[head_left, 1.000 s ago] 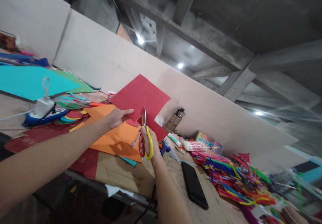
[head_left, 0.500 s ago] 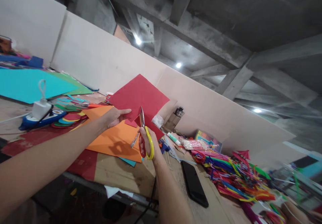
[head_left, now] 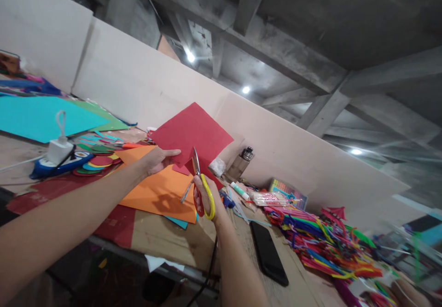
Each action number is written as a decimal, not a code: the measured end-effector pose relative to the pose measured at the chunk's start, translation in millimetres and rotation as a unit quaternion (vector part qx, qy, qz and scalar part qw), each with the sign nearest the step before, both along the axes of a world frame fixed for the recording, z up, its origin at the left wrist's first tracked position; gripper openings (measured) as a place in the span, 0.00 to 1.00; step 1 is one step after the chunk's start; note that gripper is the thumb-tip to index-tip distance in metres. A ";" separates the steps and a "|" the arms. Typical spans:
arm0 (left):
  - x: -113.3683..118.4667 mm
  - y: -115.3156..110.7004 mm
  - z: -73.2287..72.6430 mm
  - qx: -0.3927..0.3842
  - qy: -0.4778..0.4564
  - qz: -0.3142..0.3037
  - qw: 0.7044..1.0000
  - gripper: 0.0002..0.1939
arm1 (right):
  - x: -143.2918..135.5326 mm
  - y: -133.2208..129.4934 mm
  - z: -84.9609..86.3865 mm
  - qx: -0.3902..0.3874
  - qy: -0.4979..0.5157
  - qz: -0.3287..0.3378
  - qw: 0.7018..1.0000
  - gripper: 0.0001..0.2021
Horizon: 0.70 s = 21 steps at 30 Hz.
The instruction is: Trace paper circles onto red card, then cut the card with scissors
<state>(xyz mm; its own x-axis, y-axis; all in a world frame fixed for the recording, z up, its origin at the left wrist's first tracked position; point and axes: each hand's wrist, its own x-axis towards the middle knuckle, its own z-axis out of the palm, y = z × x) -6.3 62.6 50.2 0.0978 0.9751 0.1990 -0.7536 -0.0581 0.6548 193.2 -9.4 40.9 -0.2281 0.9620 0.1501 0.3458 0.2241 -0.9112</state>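
My left hand (head_left: 159,159) pinches the lower left edge of a red sheet (head_left: 195,130), which is raised above the table. In my right hand (head_left: 204,195) are scissors (head_left: 208,196) with one yellow and one red handle. Their blades point up and lie at a cut in the lower part of the sheet. Beneath both hands, orange sheets (head_left: 148,199) lie on the table, with the corner of a blue sheet (head_left: 177,222) showing under them.
A black phone (head_left: 268,253) lies right of my right forearm. Farther right is a pile of coloured pipe cleaners (head_left: 321,238). A bottle (head_left: 239,164) and a glue stick (head_left: 239,191) are behind. Cyan card (head_left: 44,116) and a blue power strip (head_left: 62,164) are at left.
The view has shifted slightly. My right hand and the scissors' handles have moved a little right and down; the blades stay at the sheet. My left hand keeps its hold.
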 end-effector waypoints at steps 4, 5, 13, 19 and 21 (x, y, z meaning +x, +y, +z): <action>-1.5 0.4 -0.8 0.008 0.010 -0.001 1.000 0.17 | 1.4 0.6 -0.8 0.002 -0.003 0.007 1.000 0.20; -1.8 0.7 -1.2 0.008 0.013 -0.001 1.000 0.17 | 1.9 1.1 -1.3 0.001 -0.002 0.007 1.000 0.20; -2.3 1.6 -1.8 0.008 0.018 0.008 1.000 0.20 | 2.5 3.0 -1.8 0.002 -0.008 0.006 1.000 0.18; -3.1 -0.7 0.5 -0.002 0.019 -0.002 1.000 0.21 | 3.3 3.7 -4.0 -0.002 -0.009 0.002 1.000 0.19; -3.1 -0.7 0.3 0.003 0.019 -0.003 1.000 0.22 | 3.0 3.5 -3.9 -0.004 -0.007 0.007 1.000 0.19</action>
<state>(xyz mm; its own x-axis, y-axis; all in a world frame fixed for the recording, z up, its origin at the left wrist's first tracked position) -9.4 61.8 50.5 0.1108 0.9735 0.2000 -0.7282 -0.0574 0.6829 196.2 -5.9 37.0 -0.2431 0.9599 0.1396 0.3564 0.2222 -0.9075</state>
